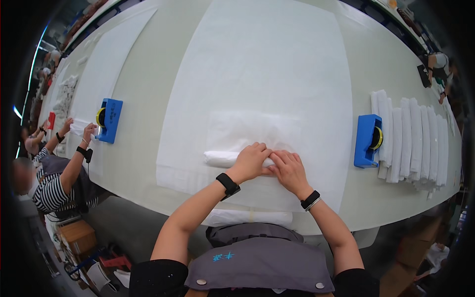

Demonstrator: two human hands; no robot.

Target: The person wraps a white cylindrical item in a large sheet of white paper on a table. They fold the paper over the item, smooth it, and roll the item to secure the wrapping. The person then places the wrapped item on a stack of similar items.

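The rolled towel [222, 158] under the fingers [257, 151] looks like soft white cloth with a matt, faintly nubby weave. The sheet [267, 64] beneath it is thin, matt and white, smooth like paper or fine fabric. The surface [143, 109] is a dull pale green. Both blue holders [366, 141] look like smooth hard plastic with a slight sheen.

Textile workshop: long pale tabletop [148, 99] shared by seated workers, white cloth sheets [267, 64] laid out, blue tape dispensers [367, 141], row of rolled white towels [413, 138]
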